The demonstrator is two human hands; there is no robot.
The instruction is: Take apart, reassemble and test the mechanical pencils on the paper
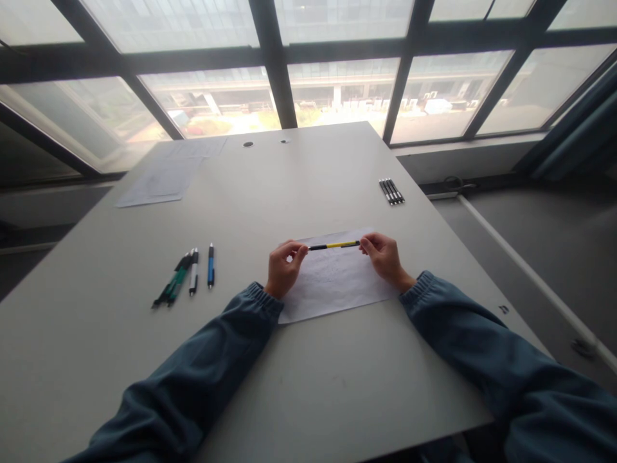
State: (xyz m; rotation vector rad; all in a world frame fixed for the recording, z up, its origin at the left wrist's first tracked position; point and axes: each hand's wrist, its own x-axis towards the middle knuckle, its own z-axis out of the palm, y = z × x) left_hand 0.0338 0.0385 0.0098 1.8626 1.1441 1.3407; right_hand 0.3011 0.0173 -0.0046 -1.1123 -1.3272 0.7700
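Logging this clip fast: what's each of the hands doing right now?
Left hand: closed on the black end of the yellow pen.
Right hand: closed on the pen's other end.

- Both hands are up over a sheet of paper (332,283) on the grey table (299,186), holding a yellow and black pen (334,245) level between them
- left hand (283,267) pinches one end, right hand (384,256) has the other
- Four pens (186,276) lie off to the left, a tight row of black pens (391,191) far right
- more paper sheets (164,177) sit by the window
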